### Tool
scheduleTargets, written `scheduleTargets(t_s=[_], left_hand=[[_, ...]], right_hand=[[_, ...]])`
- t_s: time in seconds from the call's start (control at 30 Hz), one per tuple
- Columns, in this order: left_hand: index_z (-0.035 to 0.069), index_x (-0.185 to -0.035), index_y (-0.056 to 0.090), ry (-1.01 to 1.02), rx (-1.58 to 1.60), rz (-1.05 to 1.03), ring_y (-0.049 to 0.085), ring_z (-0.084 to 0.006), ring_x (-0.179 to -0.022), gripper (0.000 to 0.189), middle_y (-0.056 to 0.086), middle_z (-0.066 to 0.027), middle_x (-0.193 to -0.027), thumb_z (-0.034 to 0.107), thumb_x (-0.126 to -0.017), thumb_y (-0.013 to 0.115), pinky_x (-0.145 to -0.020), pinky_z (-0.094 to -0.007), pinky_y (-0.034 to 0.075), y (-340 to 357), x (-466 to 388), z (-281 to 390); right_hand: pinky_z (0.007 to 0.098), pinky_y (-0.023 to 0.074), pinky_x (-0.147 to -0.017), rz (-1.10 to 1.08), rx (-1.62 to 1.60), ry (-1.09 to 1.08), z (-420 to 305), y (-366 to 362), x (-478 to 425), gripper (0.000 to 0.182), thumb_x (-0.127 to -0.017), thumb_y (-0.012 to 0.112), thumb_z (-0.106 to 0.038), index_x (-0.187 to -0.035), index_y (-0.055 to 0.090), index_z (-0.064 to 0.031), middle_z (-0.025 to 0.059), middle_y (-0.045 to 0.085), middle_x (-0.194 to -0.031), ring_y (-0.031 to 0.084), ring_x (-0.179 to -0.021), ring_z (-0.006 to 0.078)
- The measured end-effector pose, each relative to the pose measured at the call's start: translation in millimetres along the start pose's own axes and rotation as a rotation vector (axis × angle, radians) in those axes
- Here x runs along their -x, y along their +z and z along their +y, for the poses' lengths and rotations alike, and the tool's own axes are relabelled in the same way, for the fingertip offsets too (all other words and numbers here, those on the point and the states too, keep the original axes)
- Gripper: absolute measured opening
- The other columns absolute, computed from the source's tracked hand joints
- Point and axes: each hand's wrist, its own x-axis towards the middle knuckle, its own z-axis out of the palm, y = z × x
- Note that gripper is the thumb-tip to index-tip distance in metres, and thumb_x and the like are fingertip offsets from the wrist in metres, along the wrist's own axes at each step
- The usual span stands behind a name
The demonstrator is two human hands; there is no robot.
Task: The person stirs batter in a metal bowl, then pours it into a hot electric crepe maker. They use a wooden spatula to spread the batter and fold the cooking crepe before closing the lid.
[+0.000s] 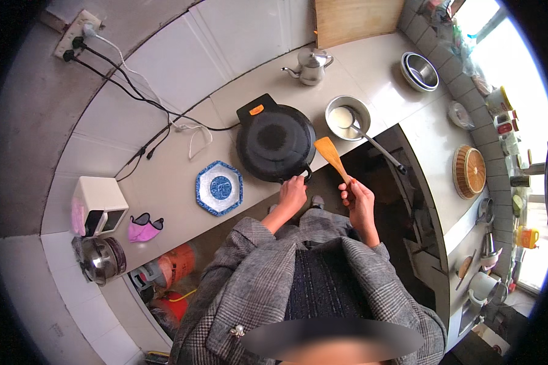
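Note:
My left hand (293, 192) is at the front handle of a black electric griddle pan (274, 141), its fingers curled against the rim; how firmly they grip cannot be told. The pan's lid looks closed, so its inside is hidden. In my right hand (360, 197) is a wooden spatula (331, 155), held upright by its handle, its blade just right of the pan. Behind it, a steel pot (367, 119) holds a pale liquid and a ladle (379, 148) whose handle juts over the counter edge. A blue-and-white octagonal plate (230, 189) lies left of the pan.
A steel teapot (311, 68) stands behind the pan. Nested metal bowls (408, 75) and a wicker basket (459, 171) sit at the right. A power cord (214, 129) crosses the counter from the left. Further left are a white box-shaped holder (112, 196) and a pink cloth item (144, 232).

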Motion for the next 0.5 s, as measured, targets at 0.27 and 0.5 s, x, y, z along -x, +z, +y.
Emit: scheduleTargets(t_s=[0.27, 0.5], left_hand=[[-0.002, -0.094, 0.056, -0.094, 0.034, -0.125, 0.059, -0.0419, -0.089, 0.018, 0.062, -0.0228, -0.091, 0.006, -0.078, 0.059, -0.076, -0.0482, 0.047, -15, -12, 3], [0.0, -0.097, 0.056, 0.038, 0.274, 0.062, 0.063, -0.0377, -0.082, 0.023, 0.063, -0.0231, -0.085, 0.003, -0.075, 0.061, -0.073, -0.0437, 0.05, -166, -49, 40]], right_hand=[[0.0196, 0.0418, -0.051, -0.009, -0.047, -0.05, 0, -5, -8, 0.028, -0.096, 0.046, -0.015, -0.115, 0.057, 0.0013, 0.0065, 0.065, -0.085, 0.056, -0.063, 0.008], [0.0181, 0.0367, -0.045, 0.062, 0.126, -0.333, -15, -8, -12, 0.029, -0.096, 0.05, -0.019, -0.114, 0.06, 0.0016, 0.0019, 0.06, -0.074, 0.051, -0.052, 0.0061]])
